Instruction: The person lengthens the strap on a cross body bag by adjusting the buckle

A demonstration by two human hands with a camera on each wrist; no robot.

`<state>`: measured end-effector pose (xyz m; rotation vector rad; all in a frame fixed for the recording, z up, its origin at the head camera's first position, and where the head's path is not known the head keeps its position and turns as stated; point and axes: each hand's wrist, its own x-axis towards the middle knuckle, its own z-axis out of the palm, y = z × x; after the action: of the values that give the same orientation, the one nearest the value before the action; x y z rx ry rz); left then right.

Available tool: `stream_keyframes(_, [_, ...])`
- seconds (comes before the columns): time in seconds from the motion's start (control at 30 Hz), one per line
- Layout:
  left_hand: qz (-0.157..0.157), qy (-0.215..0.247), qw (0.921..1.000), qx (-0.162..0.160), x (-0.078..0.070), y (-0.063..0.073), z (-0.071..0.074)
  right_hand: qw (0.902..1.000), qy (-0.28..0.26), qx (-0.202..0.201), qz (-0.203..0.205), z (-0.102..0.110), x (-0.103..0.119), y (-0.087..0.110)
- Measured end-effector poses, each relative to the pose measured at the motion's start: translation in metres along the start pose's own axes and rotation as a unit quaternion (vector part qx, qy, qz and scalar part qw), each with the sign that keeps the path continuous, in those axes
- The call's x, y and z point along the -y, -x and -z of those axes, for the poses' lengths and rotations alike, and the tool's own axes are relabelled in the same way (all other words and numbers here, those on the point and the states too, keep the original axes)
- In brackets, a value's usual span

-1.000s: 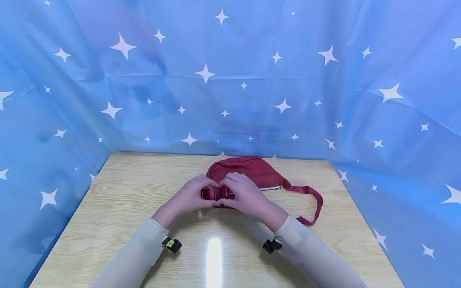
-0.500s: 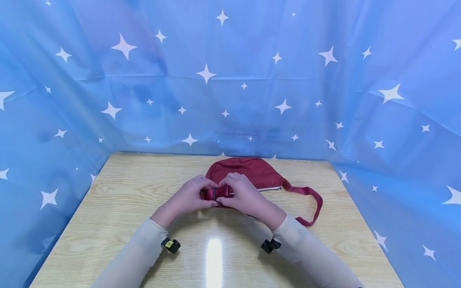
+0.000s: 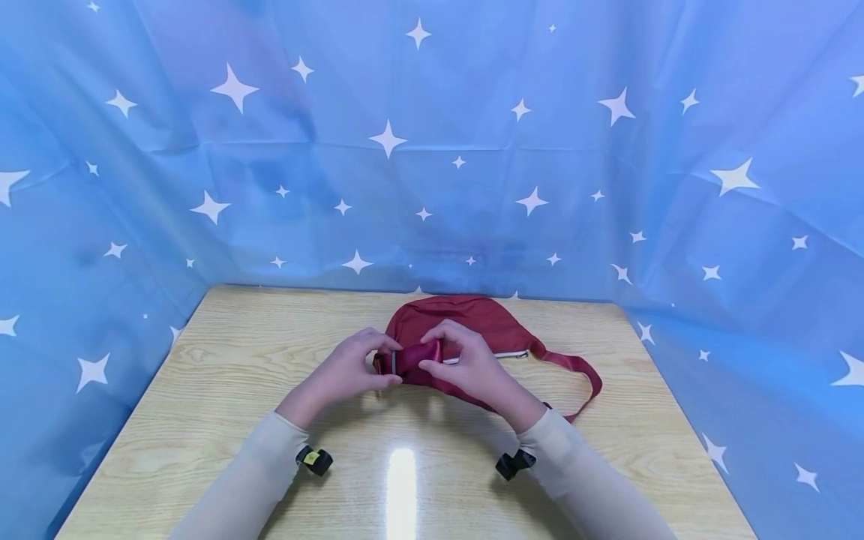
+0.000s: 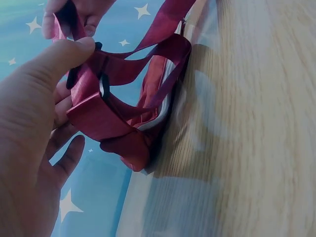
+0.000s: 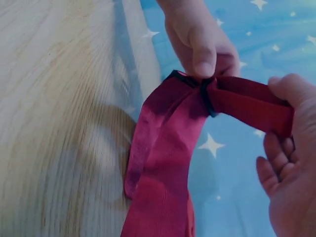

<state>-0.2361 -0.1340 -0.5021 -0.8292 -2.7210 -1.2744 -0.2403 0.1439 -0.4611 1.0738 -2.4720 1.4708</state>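
Observation:
A dark red waist bag [image 3: 472, 319] with a pale zipper lies near the far side of the table. In front of it, both hands hold its red strap [image 3: 418, 357] above the tabletop. My left hand [image 3: 346, 367] pinches the strap beside a dark slider [image 5: 207, 96], with the thumb over the webbing. A folded loop of webbing runs from the slider to my right hand [image 3: 475, 367], which pinches its end between thumb and fingers. In the left wrist view, more strap [image 4: 94, 116] hangs in loops below the left hand.
The wooden table [image 3: 223, 420] has its far edge against a blue curtain [image 3: 472, 150] with white stars. To the right of the bag, the other end of the strap [image 3: 587, 367] curves on the table. A dark band with a camera [image 3: 314, 459] sits on the left wrist.
The right hand has moved right, away from the left, and the strap loop between them is longer. My left hand has shifted slightly left. The strap at the right has drawn in a little.

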Motion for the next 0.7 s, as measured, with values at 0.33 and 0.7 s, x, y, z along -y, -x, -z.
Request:
stream_keyframes(0.33, [0.0, -0.004, 1.0, 0.003, -0.001, 0.0, 0.0, 0.9791, 0.196, 0.052, 0.019, 0.003, 0.007, -0.003])
stream_keyframes(0.7, [-0.007, -0.004, 0.9999, 0.006, -0.007, -0.002, 0.0, 0.9669, 0.243, 0.072, 0.032, -0.014, 0.007, -0.004])
